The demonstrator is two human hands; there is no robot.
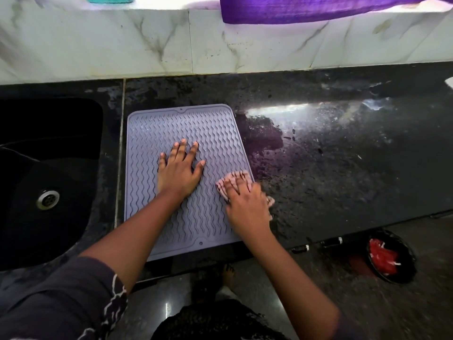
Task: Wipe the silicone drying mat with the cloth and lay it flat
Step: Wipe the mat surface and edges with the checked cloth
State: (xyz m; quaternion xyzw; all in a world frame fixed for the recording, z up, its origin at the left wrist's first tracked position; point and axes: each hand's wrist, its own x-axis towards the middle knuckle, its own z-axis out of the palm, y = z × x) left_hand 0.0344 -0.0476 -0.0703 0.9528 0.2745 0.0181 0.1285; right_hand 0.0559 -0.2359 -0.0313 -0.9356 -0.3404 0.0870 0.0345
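Head view showed the left hand [177,169] splayed flat mid-mat [147,148], right hand's [247,204] fingers clutching the cloth [236,179] at the mat's right edge, unwiped ribs lying leftward.

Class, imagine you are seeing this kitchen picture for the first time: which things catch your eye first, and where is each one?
First, the grey wavy-ribbed silicone mat lying flat on the dark wet counter, right of the black sink. The left hand presses flat on its middle, while the right hand rubs a pinkish cloth at its right edge. A purple fabric hangs over the marbled wall above.

Grey ribbed mat [171,133] flat; pinkish cloth [236,179] atop.
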